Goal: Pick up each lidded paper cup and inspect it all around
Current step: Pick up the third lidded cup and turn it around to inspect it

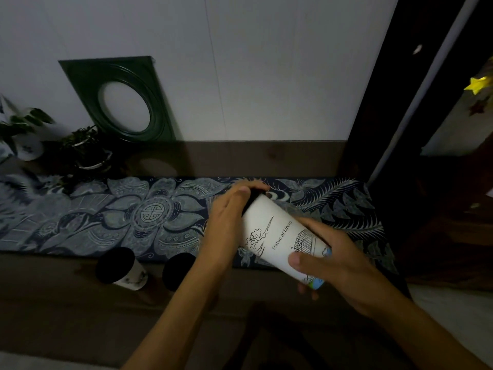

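Observation:
A tall white paper cup (pixel 277 233) with a black lid and line drawings is held tilted above the table, lid end pointing away to the upper left. My left hand (pixel 229 217) grips the lid end, fingers curled over the black lid. My right hand (pixel 328 260) grips the cup's base, thumb across the printed side. Two more black-lidded cups stand upright near the table's front: one (pixel 120 268) at left, another (pixel 178 271) partly hidden behind my left forearm.
A blue patterned runner (pixel 133 214) covers the wooden table. Potted plants (pixel 85 150) stand at the back left. A dark green frame with a round opening (pixel 125 102) leans on the white wall. A dark post (pixel 394 102) rises at right.

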`<control>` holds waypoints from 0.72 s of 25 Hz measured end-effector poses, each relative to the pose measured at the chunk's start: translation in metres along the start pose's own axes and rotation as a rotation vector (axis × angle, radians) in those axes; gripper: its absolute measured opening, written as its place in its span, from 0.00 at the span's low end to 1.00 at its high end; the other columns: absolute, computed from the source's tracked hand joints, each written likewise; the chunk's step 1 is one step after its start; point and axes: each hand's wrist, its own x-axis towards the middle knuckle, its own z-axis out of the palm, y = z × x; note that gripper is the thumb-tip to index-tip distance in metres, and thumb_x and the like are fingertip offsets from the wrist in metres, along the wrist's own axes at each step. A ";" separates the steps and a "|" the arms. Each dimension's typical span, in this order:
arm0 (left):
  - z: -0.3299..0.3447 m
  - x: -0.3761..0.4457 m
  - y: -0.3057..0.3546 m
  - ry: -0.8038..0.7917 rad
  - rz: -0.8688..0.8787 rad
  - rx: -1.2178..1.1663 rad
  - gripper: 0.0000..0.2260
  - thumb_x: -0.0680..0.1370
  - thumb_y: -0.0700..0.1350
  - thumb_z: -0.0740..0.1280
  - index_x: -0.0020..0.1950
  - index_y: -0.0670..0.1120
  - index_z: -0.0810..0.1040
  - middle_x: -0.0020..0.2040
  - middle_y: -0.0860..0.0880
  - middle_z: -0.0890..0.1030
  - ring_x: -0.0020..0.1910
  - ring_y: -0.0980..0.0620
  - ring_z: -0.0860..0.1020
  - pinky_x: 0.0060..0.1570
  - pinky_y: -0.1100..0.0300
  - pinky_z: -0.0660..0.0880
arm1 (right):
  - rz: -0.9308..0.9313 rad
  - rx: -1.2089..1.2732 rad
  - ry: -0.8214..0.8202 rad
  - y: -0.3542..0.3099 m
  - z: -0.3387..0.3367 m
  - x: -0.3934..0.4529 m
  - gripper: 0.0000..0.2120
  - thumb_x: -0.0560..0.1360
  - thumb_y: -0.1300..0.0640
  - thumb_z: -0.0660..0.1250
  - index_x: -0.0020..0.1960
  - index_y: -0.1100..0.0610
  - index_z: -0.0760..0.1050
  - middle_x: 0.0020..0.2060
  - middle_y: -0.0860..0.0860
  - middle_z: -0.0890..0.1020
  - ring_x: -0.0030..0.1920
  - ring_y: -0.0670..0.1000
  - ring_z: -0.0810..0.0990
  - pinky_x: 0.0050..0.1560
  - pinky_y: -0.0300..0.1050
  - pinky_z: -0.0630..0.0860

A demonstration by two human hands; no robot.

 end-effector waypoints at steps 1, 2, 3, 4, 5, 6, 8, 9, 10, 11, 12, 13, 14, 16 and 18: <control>0.001 0.002 0.000 0.025 -0.026 0.001 0.16 0.80 0.48 0.57 0.51 0.47 0.85 0.48 0.53 0.86 0.45 0.55 0.83 0.42 0.61 0.79 | -0.048 -0.185 0.071 0.001 -0.001 0.000 0.32 0.64 0.48 0.76 0.66 0.40 0.71 0.54 0.49 0.83 0.42 0.48 0.84 0.37 0.48 0.82; 0.002 0.005 0.000 0.047 -0.052 0.005 0.16 0.82 0.46 0.57 0.49 0.48 0.85 0.45 0.55 0.86 0.41 0.60 0.82 0.38 0.65 0.79 | -0.174 -0.518 0.148 0.001 -0.001 0.001 0.36 0.64 0.43 0.74 0.70 0.40 0.66 0.59 0.45 0.80 0.47 0.45 0.83 0.42 0.47 0.82; 0.003 0.007 0.000 0.060 -0.075 0.008 0.16 0.83 0.44 0.57 0.48 0.50 0.85 0.42 0.58 0.86 0.38 0.64 0.81 0.35 0.68 0.78 | -0.337 -0.901 0.226 0.005 -0.002 0.004 0.39 0.64 0.40 0.71 0.72 0.41 0.62 0.62 0.45 0.76 0.51 0.45 0.81 0.44 0.47 0.82; 0.004 0.008 0.001 0.065 -0.095 0.002 0.17 0.83 0.44 0.56 0.47 0.51 0.85 0.41 0.60 0.85 0.37 0.66 0.80 0.34 0.70 0.77 | -0.506 -1.157 0.276 0.009 -0.002 0.006 0.40 0.65 0.38 0.69 0.74 0.44 0.60 0.63 0.47 0.75 0.53 0.47 0.81 0.44 0.49 0.82; 0.005 0.009 0.002 0.063 -0.108 -0.001 0.17 0.83 0.44 0.56 0.47 0.51 0.85 0.40 0.61 0.85 0.36 0.66 0.80 0.33 0.70 0.77 | -0.591 -1.254 0.285 0.010 -0.002 0.008 0.40 0.66 0.38 0.67 0.74 0.47 0.60 0.63 0.50 0.76 0.52 0.50 0.81 0.43 0.50 0.83; 0.005 0.009 0.003 0.056 -0.110 0.002 0.17 0.83 0.44 0.56 0.47 0.51 0.85 0.40 0.61 0.85 0.37 0.66 0.80 0.33 0.70 0.77 | -0.604 -1.236 0.282 0.010 -0.003 0.010 0.40 0.66 0.38 0.67 0.74 0.49 0.60 0.62 0.51 0.77 0.51 0.52 0.82 0.43 0.51 0.83; 0.006 0.010 0.005 0.033 -0.072 0.011 0.16 0.83 0.45 0.57 0.47 0.51 0.85 0.43 0.59 0.86 0.40 0.63 0.82 0.37 0.68 0.78 | -0.551 -1.123 0.284 0.012 -0.004 0.010 0.41 0.65 0.38 0.69 0.74 0.49 0.61 0.62 0.49 0.78 0.52 0.50 0.82 0.46 0.49 0.82; 0.005 0.010 0.007 0.017 -0.044 0.010 0.16 0.82 0.46 0.57 0.48 0.50 0.85 0.46 0.56 0.87 0.44 0.60 0.83 0.41 0.66 0.79 | -0.457 -0.981 0.275 0.010 -0.002 0.010 0.42 0.64 0.38 0.71 0.74 0.47 0.62 0.62 0.47 0.78 0.54 0.47 0.81 0.49 0.47 0.81; 0.004 0.010 0.008 -0.001 -0.013 0.003 0.16 0.80 0.48 0.57 0.49 0.49 0.85 0.48 0.53 0.87 0.46 0.55 0.83 0.43 0.64 0.80 | -0.330 -0.763 0.238 0.005 -0.001 0.009 0.42 0.62 0.39 0.73 0.73 0.44 0.64 0.61 0.44 0.78 0.55 0.44 0.80 0.50 0.45 0.81; 0.003 0.011 0.008 -0.022 0.023 0.001 0.17 0.79 0.49 0.56 0.49 0.49 0.85 0.49 0.51 0.86 0.48 0.52 0.83 0.46 0.61 0.80 | -0.206 -0.478 0.169 0.000 -0.002 0.009 0.41 0.60 0.41 0.74 0.72 0.44 0.67 0.60 0.43 0.80 0.52 0.43 0.82 0.47 0.44 0.82; 0.004 0.011 0.008 -0.032 0.058 0.004 0.17 0.78 0.50 0.56 0.49 0.50 0.85 0.50 0.51 0.86 0.50 0.51 0.83 0.49 0.59 0.80 | -0.109 -0.194 0.075 -0.004 -0.005 0.009 0.39 0.59 0.44 0.76 0.69 0.46 0.71 0.56 0.46 0.83 0.47 0.44 0.84 0.40 0.42 0.82; 0.005 0.011 0.008 -0.024 0.087 0.006 0.17 0.77 0.51 0.56 0.48 0.51 0.85 0.51 0.50 0.86 0.51 0.50 0.83 0.51 0.58 0.79 | -0.044 0.014 0.004 -0.008 -0.007 0.010 0.36 0.59 0.47 0.76 0.66 0.49 0.74 0.51 0.51 0.86 0.41 0.46 0.85 0.34 0.41 0.81; 0.005 0.011 0.007 0.000 0.100 -0.002 0.16 0.77 0.51 0.57 0.47 0.52 0.85 0.51 0.50 0.86 0.51 0.49 0.83 0.52 0.56 0.79 | -0.011 0.105 -0.036 -0.009 -0.010 0.013 0.33 0.60 0.49 0.76 0.64 0.50 0.76 0.49 0.54 0.86 0.36 0.49 0.85 0.29 0.41 0.79; 0.007 0.013 0.008 0.067 0.067 -0.040 0.16 0.78 0.48 0.57 0.46 0.49 0.85 0.50 0.49 0.87 0.49 0.50 0.83 0.48 0.59 0.80 | -0.023 0.026 -0.017 -0.014 -0.012 0.013 0.33 0.60 0.45 0.76 0.64 0.46 0.74 0.52 0.53 0.85 0.39 0.49 0.86 0.33 0.42 0.80; 0.008 0.018 0.010 0.118 -0.008 -0.043 0.16 0.81 0.43 0.57 0.45 0.47 0.85 0.45 0.54 0.87 0.43 0.58 0.83 0.39 0.67 0.78 | -0.148 -0.516 0.083 -0.013 -0.014 0.014 0.41 0.60 0.37 0.75 0.71 0.39 0.65 0.65 0.42 0.75 0.54 0.44 0.81 0.49 0.44 0.80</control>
